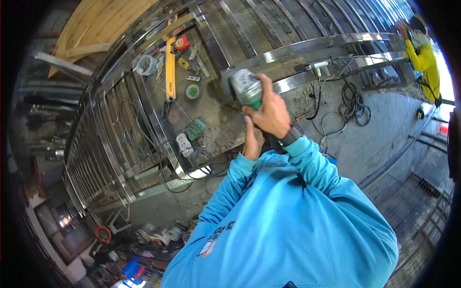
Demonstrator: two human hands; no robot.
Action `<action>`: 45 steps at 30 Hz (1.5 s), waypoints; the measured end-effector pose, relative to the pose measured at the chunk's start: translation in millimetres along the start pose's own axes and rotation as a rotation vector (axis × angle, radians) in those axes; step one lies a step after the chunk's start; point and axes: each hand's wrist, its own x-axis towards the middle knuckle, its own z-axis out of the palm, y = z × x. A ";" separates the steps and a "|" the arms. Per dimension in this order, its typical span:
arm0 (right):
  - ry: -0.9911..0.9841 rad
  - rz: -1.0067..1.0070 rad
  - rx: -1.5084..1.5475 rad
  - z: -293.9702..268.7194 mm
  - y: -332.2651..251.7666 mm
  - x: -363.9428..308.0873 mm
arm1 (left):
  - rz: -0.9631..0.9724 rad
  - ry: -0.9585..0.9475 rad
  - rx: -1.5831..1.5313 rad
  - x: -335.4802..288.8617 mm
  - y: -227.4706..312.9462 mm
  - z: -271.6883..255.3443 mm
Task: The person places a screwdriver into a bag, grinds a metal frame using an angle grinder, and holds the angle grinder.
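Both my hands are on an angle grinder [247, 85] with a grey metal head and a green body. My right hand [274, 114] wraps round the body, its thumb side toward the head. Lower down, my left hand [253, 138] is closed at the rear end, its fingers partly hidden behind the right hand and wrist. The grinder's disc side is close to a shiny metal rail [288, 82] of a large barred frame. Whether the disc touches the metal I cannot tell.
Left of the grinder, the work surface holds a yellow spirit level [170, 69], red tape measure [182, 42], round grinding disc [192, 91], clear tub [146, 65], green cloth-like item [196, 129] and white power socket [184, 144]. Coiled cables [354, 106] lie right. A person in yellow [424, 62] stands far right.
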 end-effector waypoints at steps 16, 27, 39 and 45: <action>0.075 0.176 0.369 127.8 -21.0 11.9 | 0.050 0.548 0.410 -3.7 87.9 -104.8; 0.089 0.239 0.467 149.9 -8.1 31.0 | -0.156 0.378 0.193 25.0 117.6 -123.8; -0.074 0.268 0.460 149.5 5.9 44.3 | -0.226 0.402 0.311 37.3 91.9 -175.0; -0.103 0.213 0.446 147.2 10.5 55.3 | -0.114 0.505 0.608 35.0 60.7 -200.0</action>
